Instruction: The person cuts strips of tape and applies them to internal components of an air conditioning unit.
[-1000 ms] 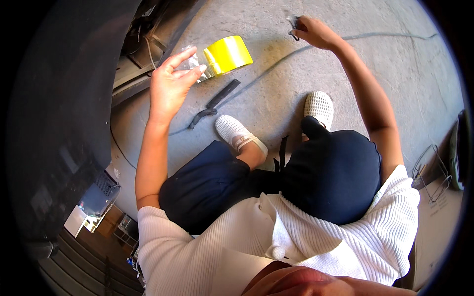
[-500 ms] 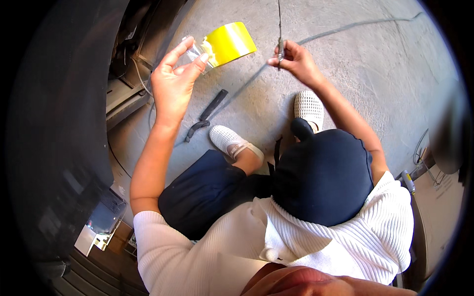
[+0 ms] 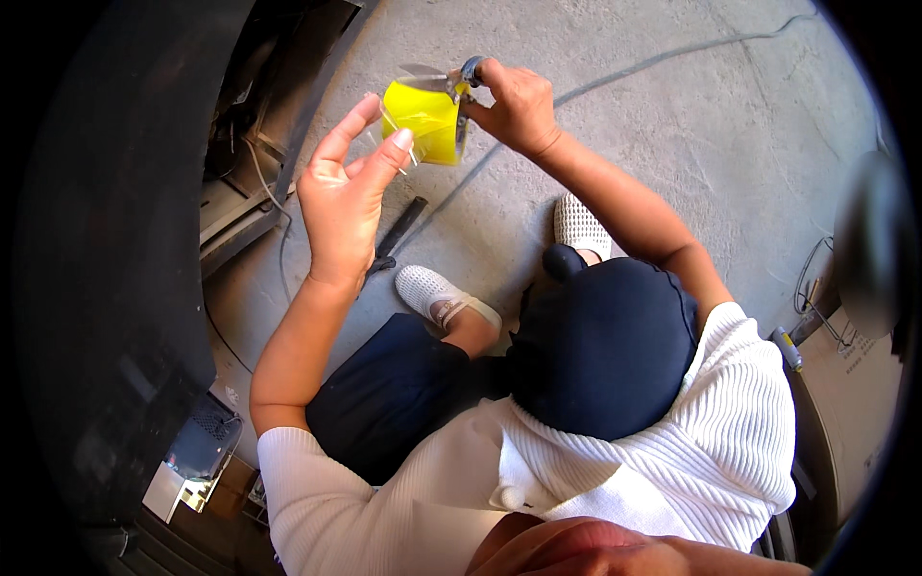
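Note:
My left hand (image 3: 348,187) is closed in a pinch, thumb and forefinger on a clear film strip that runs to a bright yellow roll of tape (image 3: 421,123). The roll hangs in the air beside the fingertips. My right hand (image 3: 519,108) grips metal scissors (image 3: 440,83) by their handles, fingers wrapped round them. Their blades point left and are spread apart at the upper part of the yellow roll. Whether the blades touch the film cannot be made out.
Grey concrete floor (image 3: 653,125) lies below, with a dark cable (image 3: 672,60) across it. A black rod-like piece (image 3: 401,227) lies near my left shoe (image 3: 427,288). A dark open cabinet (image 3: 259,144) stands at left. Cardboard (image 3: 845,384) and wires are at right.
My right hand has moved left with the scissors, from apart to right at the yellow roll. The scissors have turned and their blades now show spread. The roll has swung a little down and left.

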The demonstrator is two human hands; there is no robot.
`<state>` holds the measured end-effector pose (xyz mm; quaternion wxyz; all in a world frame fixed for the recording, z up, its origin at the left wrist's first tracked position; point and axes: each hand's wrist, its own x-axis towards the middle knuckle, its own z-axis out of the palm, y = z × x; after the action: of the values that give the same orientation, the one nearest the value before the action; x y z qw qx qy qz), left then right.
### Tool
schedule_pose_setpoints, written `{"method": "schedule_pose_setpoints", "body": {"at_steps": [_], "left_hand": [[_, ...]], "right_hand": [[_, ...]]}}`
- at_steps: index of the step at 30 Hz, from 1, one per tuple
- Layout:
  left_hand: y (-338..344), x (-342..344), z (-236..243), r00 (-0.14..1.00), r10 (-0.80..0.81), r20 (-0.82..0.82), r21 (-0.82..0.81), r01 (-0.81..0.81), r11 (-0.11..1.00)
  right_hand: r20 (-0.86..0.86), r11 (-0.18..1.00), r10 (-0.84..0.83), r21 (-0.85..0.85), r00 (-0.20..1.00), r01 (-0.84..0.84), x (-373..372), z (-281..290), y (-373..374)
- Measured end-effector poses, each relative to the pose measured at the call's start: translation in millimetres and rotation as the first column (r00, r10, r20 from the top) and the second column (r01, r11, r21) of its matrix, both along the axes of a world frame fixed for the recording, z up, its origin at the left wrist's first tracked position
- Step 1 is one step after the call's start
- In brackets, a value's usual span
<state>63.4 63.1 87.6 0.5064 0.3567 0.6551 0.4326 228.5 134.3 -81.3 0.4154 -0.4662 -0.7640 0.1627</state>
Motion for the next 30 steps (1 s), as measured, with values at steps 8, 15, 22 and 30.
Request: {"method": "schedule_pose_setpoints", "body": {"at_steps": [8,15,22,30], "left_hand": [[-1.5,-31.9,-26.4,0.989,0.149,0.017,-0.118,-0.146,0.982],[-5.3,-44.5,-39.1,0.941,0.285,0.182,-0.311,-0.22,0.925],[-14.2,-62.8,-47.5,0.914,0.319,0.249,-0.352,-0.221,0.909],[-8.2,-46.0,-38.3,0.981,0.138,0.135,-0.259,-0.1,0.961]], "right_hand": [[0.127,0.995,-0.059,0.089,0.99,0.048,20.5,0.7,10.1],[0.24,0.964,-0.255,0.143,0.937,0.225,39.1,4.3,22.9],[0.295,0.863,-0.384,-0.222,0.875,0.454,86.9,-11.9,33.6],[0.071,0.658,-0.577,-0.55,0.814,0.514,105.5,-50.1,8.8]]}}
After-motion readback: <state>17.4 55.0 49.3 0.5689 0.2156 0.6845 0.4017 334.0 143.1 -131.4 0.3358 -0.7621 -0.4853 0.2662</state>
